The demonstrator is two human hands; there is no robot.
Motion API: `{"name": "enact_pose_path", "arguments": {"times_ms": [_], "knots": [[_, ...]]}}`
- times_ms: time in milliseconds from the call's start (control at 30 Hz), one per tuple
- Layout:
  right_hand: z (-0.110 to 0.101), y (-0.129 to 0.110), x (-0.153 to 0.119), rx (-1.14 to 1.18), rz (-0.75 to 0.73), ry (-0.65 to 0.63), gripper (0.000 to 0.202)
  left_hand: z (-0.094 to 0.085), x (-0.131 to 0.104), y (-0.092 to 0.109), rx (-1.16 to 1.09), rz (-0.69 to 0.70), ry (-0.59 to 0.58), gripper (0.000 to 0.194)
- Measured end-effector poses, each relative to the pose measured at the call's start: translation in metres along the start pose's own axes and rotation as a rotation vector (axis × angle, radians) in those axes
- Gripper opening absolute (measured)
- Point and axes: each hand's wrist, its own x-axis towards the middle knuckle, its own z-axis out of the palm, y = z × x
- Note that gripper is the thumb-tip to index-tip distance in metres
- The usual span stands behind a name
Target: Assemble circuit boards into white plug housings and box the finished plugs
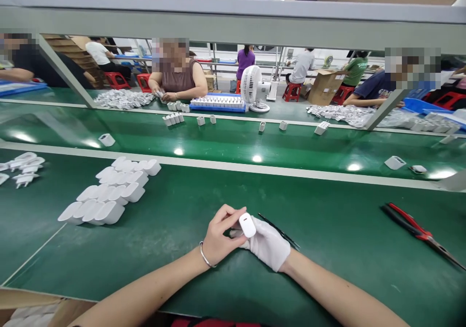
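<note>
Between my two hands is a white charger (pixel 248 225), its small port slot facing up toward me. My left hand (pixel 223 230), bare with a bracelet at the wrist, pinches it from the left with thumb and fingers. On the other side my right hand (pixel 270 243), in a white glove, is closed against the charger; its fingertips are partly hidden behind it. Just beyond the glove lie thin black tweezers (pixel 282 232). Rows of white charger housings (pixel 109 191) stand on the green bench to the left.
Red-handled pliers (pixel 418 227) lie at the right. White plug pieces (pixel 25 167) are at the far left. Past a pale ledge, a green belt (pixel 218 142) carries scattered housings. A frame beam (pixel 233 26) crosses above; co-workers sit opposite near a white fan (pixel 251 85).
</note>
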Motion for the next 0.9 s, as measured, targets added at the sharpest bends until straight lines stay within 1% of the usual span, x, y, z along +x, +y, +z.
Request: {"name": "enact_pose_path", "arguments": {"times_ms": [100,233,267,333,400,467,500,533,567,600,667,733,767,800,833,900], "knots": [[0.002,0.001,0.000,0.005,-0.012,-0.012,0.040,-0.001,0.000,-0.001,0.029,0.022,-0.035,0.050],[0.002,-0.001,0.001,-0.026,-0.022,-0.008,0.040,-0.003,0.002,-0.002,0.015,0.001,-0.061,0.049],[0.000,-0.001,0.001,-0.056,-0.032,0.011,0.041,-0.004,0.002,-0.001,0.007,-0.012,-0.068,0.048],[-0.006,-0.003,0.002,-0.156,-0.102,0.105,0.042,-0.004,0.004,0.000,-0.010,-0.049,-0.087,0.047],[-0.015,-0.004,0.003,-0.373,-0.249,0.289,0.040,-0.004,0.006,-0.001,-0.011,-0.099,-0.092,0.052],[-0.024,-0.002,0.005,-0.724,-0.438,0.500,0.034,-0.004,0.008,-0.003,-0.019,-0.177,-0.095,0.060],[-0.027,0.000,0.006,-0.913,-0.512,0.583,0.032,-0.004,0.009,-0.006,-0.037,-0.221,-0.112,0.064],[-0.029,0.002,0.007,-1.083,-0.552,0.635,0.033,-0.004,0.010,-0.009,-0.062,-0.259,-0.149,0.067],[-0.030,0.006,0.007,-1.223,-0.559,0.657,0.037,-0.004,0.010,-0.012,-0.089,-0.285,-0.202,0.068],[-0.029,0.009,0.008,-1.327,-0.528,0.639,0.041,-0.004,0.010,-0.014,-0.110,-0.296,-0.258,0.068],[-0.026,0.010,0.007,-1.444,-0.411,0.543,0.051,-0.005,0.011,-0.019,-0.122,-0.289,-0.346,0.069],[-0.023,0.002,0.001,-1.484,-0.296,0.423,0.058,-0.006,0.011,-0.021,-0.117,-0.296,-0.384,0.070],[-0.023,-0.006,-0.003,-1.504,-0.252,0.386,0.058,-0.007,0.011,-0.021,-0.116,-0.306,-0.390,0.069],[-0.024,-0.015,-0.009,-1.537,-0.207,0.378,0.054,-0.007,0.011,-0.021,-0.115,-0.311,-0.390,0.066],[-0.027,-0.025,-0.014,-1.584,-0.158,0.399,0.048,-0.007,0.010,-0.021,-0.111,-0.308,-0.387,0.063],[-0.035,-0.042,-0.022,-1.659,-0.024,0.489,0.030,-0.006,0.009,-0.021,-0.101,-0.286,-0.371,0.064]]}}
